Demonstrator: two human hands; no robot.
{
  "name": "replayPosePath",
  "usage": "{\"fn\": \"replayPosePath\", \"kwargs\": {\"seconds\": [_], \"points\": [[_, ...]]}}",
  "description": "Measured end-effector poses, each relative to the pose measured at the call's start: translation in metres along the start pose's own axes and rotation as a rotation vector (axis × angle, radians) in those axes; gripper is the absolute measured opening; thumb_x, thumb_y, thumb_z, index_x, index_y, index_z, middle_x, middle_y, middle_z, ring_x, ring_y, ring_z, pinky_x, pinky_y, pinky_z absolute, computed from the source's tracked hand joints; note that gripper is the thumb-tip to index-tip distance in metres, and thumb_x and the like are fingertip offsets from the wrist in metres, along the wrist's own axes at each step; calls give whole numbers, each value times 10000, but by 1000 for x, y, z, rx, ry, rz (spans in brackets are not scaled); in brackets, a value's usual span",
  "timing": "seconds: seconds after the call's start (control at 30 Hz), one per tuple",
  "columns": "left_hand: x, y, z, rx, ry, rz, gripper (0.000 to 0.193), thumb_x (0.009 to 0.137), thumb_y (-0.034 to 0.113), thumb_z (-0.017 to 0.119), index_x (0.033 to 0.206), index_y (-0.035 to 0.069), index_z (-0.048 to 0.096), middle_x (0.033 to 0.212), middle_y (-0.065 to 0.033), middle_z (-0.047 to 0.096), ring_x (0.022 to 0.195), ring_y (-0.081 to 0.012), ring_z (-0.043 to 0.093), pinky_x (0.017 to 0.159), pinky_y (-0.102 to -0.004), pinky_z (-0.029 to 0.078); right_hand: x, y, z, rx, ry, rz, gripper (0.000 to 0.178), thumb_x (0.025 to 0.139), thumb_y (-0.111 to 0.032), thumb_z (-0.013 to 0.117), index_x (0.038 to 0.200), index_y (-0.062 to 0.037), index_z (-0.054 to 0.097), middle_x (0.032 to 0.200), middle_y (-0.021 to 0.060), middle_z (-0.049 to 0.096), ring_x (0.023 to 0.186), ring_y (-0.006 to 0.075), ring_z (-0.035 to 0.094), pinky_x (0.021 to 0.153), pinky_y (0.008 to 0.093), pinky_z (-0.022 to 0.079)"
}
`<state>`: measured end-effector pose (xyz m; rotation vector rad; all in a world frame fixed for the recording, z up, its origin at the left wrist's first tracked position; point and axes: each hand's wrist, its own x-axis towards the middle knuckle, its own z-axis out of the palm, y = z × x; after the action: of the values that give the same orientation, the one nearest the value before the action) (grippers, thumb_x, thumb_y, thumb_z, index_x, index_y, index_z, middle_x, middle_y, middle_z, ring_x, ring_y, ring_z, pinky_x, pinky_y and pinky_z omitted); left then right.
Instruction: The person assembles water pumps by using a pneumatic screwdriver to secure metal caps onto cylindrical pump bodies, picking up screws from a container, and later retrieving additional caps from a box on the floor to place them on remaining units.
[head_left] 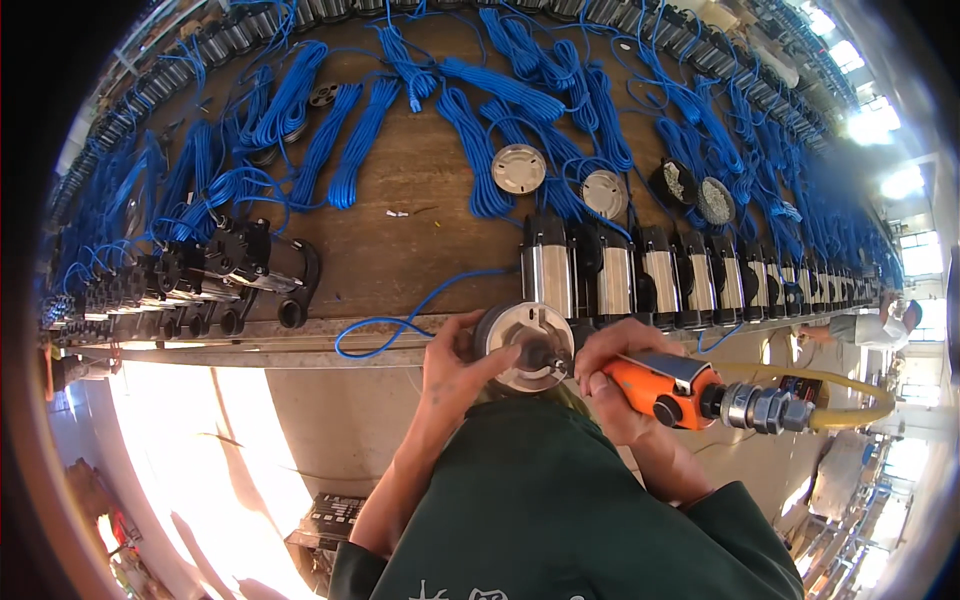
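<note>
At the table's front edge a cylindrical pump (527,318) faces me with its round metal end, a recess at its centre. My left hand (455,370) grips its left side, the thumb laid across the metal face. Closed around an orange air screwdriver (665,388), my right hand (622,372) is at the pump's right side. The driver's dark tip (560,366) points left at the lower right of the face; whether it touches a screw cannot be made out. A blue cable (400,322) loops left of the pump.
Metal pump bodies (660,280) line the front edge to the right, with more (262,262) at left. Bundled blue cables (500,90) cover the wooden table (400,240). Round metal covers (519,169) and bowls of small parts (716,201) lie beyond. A yellow hose (850,415) trails right.
</note>
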<state>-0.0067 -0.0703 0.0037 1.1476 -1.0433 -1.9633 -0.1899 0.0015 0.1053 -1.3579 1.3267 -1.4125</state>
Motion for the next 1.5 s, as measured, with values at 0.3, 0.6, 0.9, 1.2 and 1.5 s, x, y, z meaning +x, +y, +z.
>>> {"fn": "replayPosePath", "kwargs": {"seconds": [0.3, 0.6, 0.9, 1.2, 1.5], "points": [[-23, -4, -28, -680, 314, 20, 271, 918, -31, 469, 1185, -60, 504, 1012, -137, 599, 896, -213, 613, 830, -288, 503, 15, -10, 3, 352, 207, -290, 291, 813, -37, 581, 1076, -22, 457, 851, 125, 529, 570, 141, 533, 610, 317, 488], [-49, 23, -4, -630, -8, 54, 254, 1014, 114, 439, 1218, -32, 477, 1066, -213, 647, 793, -232, 671, 671, -304, 556, 26, -22, 16, 666, 172, -258, 303, 789, -40, 549, 1074, -44, 446, 891, 127, 530, 609, 149, 533, 654, 334, 488], [-45, 34, 21, -524, -33, -15, 240, 1006, 184, 510, 1114, -18, 581, 851, -106, 646, 630, -151, 596, 486, -241, 446, 33, -19, 15, 736, 153, -267, 306, 781, -5, 534, 1072, -37, 445, 907, 130, 532, 612, 153, 541, 655, 340, 491], [-41, 37, 25, -557, -141, -117, 247, 981, 173, 562, 1112, -29, 614, 779, -72, 607, 548, -97, 515, 421, -204, 382, 36, -14, 13, 655, 161, -269, 310, 795, -113, 500, 1090, -35, 440, 877, 104, 504, 550, 116, 496, 597, 306, 483], [-16, 53, 36, 183, -54, 158, 247, 953, 95, 554, 1130, -38, 665, 679, 35, 559, 579, -21, 430, 500, -194, 340, 51, 11, 4, 564, 123, -310, 318, 784, 56, 511, 1079, -37, 440, 843, 108, 518, 626, 152, 523, 639, 343, 477]]}}
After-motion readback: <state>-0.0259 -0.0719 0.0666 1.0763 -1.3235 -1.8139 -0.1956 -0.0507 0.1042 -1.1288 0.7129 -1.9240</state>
